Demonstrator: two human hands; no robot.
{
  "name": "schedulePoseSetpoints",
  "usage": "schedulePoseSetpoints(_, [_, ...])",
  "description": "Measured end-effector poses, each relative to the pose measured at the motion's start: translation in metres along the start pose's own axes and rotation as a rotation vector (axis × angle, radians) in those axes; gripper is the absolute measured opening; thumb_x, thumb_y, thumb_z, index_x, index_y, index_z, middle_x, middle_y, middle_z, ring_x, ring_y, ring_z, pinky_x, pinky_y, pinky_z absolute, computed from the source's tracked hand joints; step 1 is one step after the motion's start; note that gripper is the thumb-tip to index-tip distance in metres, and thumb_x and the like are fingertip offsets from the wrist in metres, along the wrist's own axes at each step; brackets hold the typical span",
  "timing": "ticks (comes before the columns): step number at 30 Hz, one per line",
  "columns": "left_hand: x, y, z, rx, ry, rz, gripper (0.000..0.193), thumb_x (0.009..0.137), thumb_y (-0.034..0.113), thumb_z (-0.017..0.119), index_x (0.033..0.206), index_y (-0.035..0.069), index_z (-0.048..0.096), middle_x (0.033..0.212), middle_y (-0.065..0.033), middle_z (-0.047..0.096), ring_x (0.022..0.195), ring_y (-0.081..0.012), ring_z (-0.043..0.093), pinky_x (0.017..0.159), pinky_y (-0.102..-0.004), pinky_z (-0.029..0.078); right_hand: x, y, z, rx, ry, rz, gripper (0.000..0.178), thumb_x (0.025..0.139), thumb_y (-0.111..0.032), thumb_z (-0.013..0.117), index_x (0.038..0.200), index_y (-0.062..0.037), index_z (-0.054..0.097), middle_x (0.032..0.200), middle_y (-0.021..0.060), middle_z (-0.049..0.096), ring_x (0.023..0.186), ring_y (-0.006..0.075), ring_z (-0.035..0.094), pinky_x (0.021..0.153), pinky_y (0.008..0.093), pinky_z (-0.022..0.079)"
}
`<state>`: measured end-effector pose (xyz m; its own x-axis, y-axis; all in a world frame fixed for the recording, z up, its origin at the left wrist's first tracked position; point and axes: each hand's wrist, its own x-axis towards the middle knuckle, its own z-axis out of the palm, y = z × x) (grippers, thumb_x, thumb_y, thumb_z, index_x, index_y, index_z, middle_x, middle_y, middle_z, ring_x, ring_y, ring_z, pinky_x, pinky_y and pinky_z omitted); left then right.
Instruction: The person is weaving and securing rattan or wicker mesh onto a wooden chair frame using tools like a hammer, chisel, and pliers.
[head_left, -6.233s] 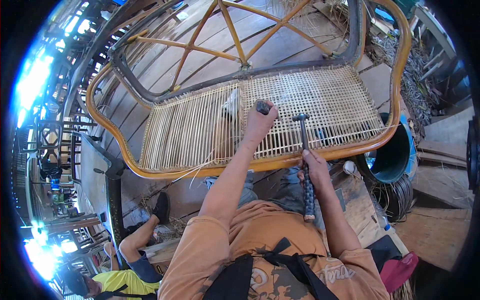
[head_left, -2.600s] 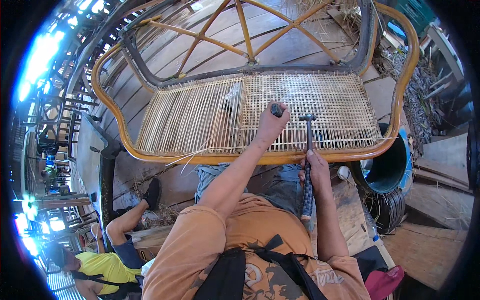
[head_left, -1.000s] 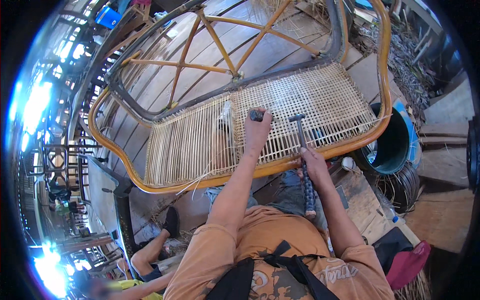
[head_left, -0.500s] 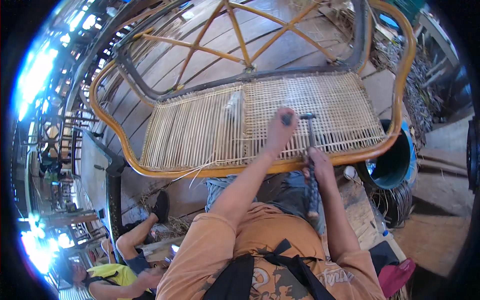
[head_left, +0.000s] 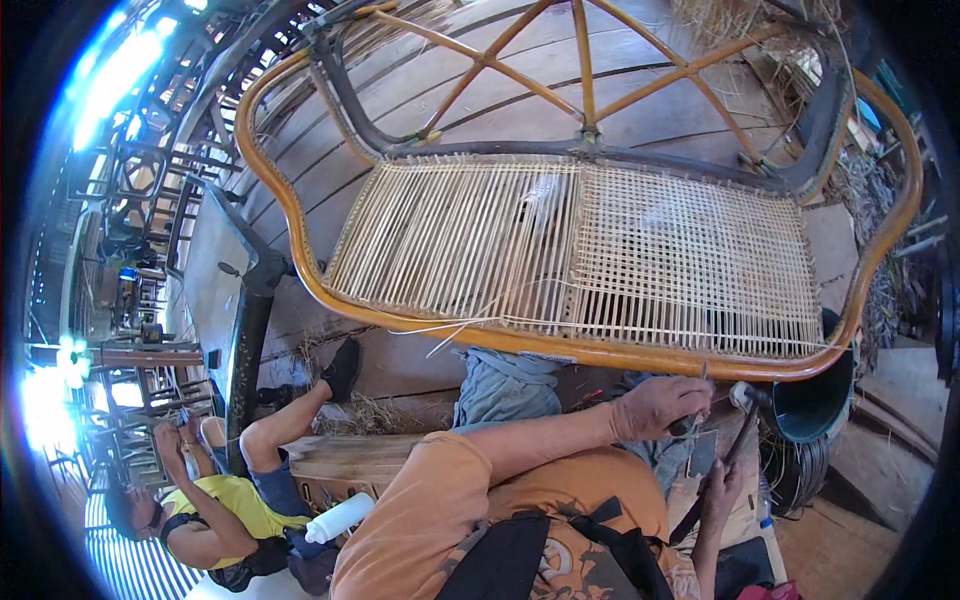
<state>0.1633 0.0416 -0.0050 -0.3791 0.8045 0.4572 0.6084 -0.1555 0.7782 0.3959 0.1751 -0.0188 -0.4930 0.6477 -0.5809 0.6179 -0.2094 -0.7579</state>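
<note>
My left hand [head_left: 655,410] is closed around a dark-handled tool with a thin metal shaft [head_left: 704,372], just below the front rail. Its exact kind is unclear. Lower and to the right, my right hand [head_left: 718,492] grips a hammer [head_left: 742,432], its head up beside a small white object. In front of me stands a rattan seat frame [head_left: 470,328] with a bent cane rim. The right panel [head_left: 690,255] is woven in a close grid, while the left panel [head_left: 440,235] has strands running one way. Loose strand ends [head_left: 450,335] stick out at the front rail.
A dark green bucket [head_left: 808,408] stands under the frame's right corner, above a coil of dark strands [head_left: 795,470]. At the lower left a person [head_left: 215,500] in a yellow top sits near a white bottle [head_left: 340,517]. A dark-edged bench [head_left: 245,300] stands left.
Both hands have drawn back from the woven panel toward my body, to the right, with the tool and hammer. The view has shifted, showing more of the person at left.
</note>
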Motion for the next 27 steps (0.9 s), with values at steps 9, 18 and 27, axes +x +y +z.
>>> schedulePoseSetpoints(9, [-0.005,0.006,-0.045,0.086,-0.011,-0.201,0.037,0.075,0.011,0.069,0.108,0.007,0.053,0.119,-0.0118,0.052,0.108,-0.0302,0.053,0.087,-0.0385,0.047,-0.016,0.116,-0.027,-0.513,0.264,-0.170,0.017,0.085,-0.012,0.056,0.088,0.0002,0.044,0.072,0.0137,0.043,0.067,0.0274,0.042,0.065,0.0364,0.040])
schedulePoseSetpoints(18, [-0.011,0.005,-0.041,0.032,-0.107,-0.228,0.064,0.054,0.004,0.071,0.114,0.006,0.048,0.129,-0.0140,0.043,0.118,-0.0340,0.045,0.093,-0.0410,0.042,-0.009,0.125,-0.012,-0.634,0.124,-0.113,0.022,0.087,-0.017,0.054,0.095,0.0023,0.049,0.083,0.0202,0.052,0.077,0.0348,0.053,0.071,0.0387,0.042])
schedulePoseSetpoints(27, [0.012,0.036,-0.041,-0.106,-0.002,-0.076,0.044,0.065,0.011,0.064,0.106,0.006,0.047,0.114,-0.0169,0.044,0.103,-0.0377,0.049,0.082,-0.0435,0.044,0.167,-0.025,0.062,0.166,-0.383,-0.061,0.041,0.087,-0.032,0.053,0.113,-0.0001,0.048,0.108,0.0161,0.051,0.101,0.0274,0.048,0.088,0.0381,0.037])
